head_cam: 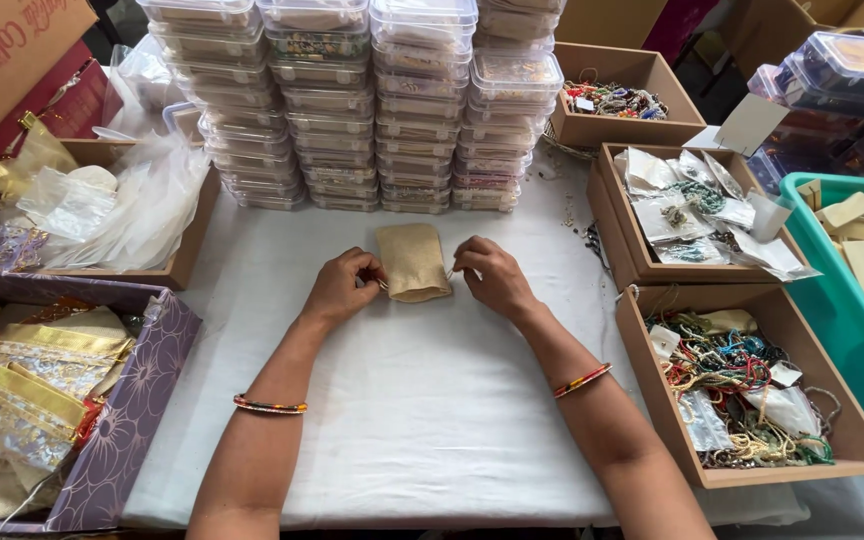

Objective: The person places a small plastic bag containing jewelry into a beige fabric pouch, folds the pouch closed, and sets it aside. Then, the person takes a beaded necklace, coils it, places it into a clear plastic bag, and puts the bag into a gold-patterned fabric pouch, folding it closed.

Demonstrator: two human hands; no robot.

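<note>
— Tan fabric, a small drawstring pouch (413, 262), lying flat on the white cloth (422, 400) of the table, mouth end toward the body, between both hands.

— Held how?

— Pinched at each side. Left hand (342, 287) with fingertips closed on the cord at the left corner; right hand (492, 277) closed the same way on the cord at the right corner. Probably pulled apart like this to draw the mouth shut, or to open it; hard to say which.

— And around?

— Stacked just behind the pouch: clear plastic boxes (352, 100), many high. On the right, three brown cardboard trays (752, 390) with beaded jewellery and small clear bags, kept within easy reach. Beside those, a teal crate (832, 300). On the left, a purple box (132, 410) with gold organza bags, and another tray with crumpled plastic bags (142, 200).
</note>
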